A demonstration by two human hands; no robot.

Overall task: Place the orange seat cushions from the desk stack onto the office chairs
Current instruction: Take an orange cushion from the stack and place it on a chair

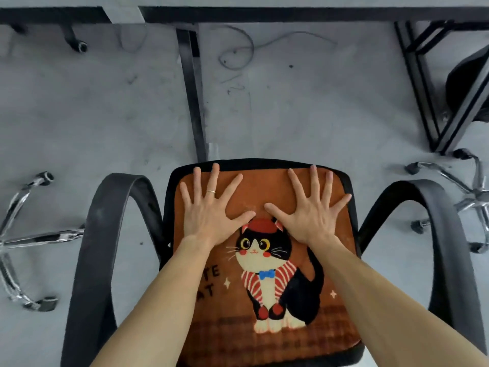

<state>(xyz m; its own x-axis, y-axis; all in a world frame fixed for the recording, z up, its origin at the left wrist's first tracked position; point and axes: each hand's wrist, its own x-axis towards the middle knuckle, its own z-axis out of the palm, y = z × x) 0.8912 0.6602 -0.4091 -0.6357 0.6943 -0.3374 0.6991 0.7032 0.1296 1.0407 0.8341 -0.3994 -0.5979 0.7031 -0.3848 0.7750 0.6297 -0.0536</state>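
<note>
We are pressing the cushion (267,282) flat on the chair (90,247) with our left hand (209,210) and right hand (309,213), fingers (214,178) spread straight, gripping nothing; it is seeming soft, light and floppy, best taken by its edges

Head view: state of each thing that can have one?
orange cushion: lies flat on the chair seat, cat print up, both hands on it.
office chair: upright, seat covered by the cushion, black rim showing at the far edge.
left hand: palm down, fingers spread, presses on the cushion.
right hand: palm down, fingers spread, presses on the cushion.
chrome chair base: stands on the floor at the left, its seat out of view.
</note>
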